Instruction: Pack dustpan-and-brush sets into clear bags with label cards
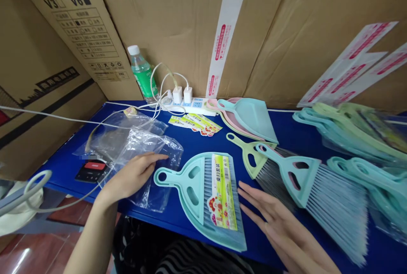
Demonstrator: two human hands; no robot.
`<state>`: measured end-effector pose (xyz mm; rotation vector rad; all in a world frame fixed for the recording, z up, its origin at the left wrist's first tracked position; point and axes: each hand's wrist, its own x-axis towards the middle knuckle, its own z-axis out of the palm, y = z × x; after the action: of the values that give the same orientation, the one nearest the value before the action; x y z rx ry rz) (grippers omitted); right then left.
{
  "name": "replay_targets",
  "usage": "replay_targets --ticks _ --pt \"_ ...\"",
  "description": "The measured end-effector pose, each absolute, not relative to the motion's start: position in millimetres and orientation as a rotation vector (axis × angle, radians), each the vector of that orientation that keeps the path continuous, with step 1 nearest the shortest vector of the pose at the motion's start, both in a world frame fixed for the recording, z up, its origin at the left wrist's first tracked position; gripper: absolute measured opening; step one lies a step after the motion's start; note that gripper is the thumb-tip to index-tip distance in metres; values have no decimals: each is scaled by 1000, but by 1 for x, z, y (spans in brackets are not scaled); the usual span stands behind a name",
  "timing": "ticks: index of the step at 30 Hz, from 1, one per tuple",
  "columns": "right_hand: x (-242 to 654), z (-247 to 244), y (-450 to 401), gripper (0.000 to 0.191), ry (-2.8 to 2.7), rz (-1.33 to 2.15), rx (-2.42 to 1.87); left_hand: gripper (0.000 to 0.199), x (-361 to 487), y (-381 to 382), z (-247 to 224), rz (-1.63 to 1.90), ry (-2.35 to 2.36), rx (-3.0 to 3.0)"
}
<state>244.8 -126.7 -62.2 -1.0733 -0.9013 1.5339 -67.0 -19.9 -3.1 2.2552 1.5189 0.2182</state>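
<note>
On the blue table before me lies a teal dustpan [206, 240] with a matching hand brush [193, 180] nested in it. A yellow-green label card [224, 191] rests across the bristles. My left hand [135, 176] lies over clear plastic bags [162, 146], its fingers stretched out; whether it grips the film I cannot see, but no fold shows pinched. At the dustpan's right edge, my right hand [270, 219] has its fingers extended and slightly apart, with nothing in them. Beside it are a loose blue brush [295, 176] and a green one [251, 155].
Stacked dustpans [254, 115] and more label cards [197, 123] lie at the back. Bagged sets [359, 130] sit at right. A power strip [197, 105] with white cables, a bottle [143, 74] and a black-and-red device [92, 170] are on the left. Cardboard boxes [178, 32] wall the rear.
</note>
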Motion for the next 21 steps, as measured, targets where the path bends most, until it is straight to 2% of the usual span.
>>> replay_targets --ticks 10,16,21 --pt "267 -121 -122 38 -756 1593 -886 40 -48 -38 -11 522 1559 2261" --pt "264 -97 -126 42 -807 1683 -778 40 -37 -43 -29 659 1706 2311" --pt "268 -67 -122 50 -745 1852 -877 38 -42 -38 -41 577 1632 2312"
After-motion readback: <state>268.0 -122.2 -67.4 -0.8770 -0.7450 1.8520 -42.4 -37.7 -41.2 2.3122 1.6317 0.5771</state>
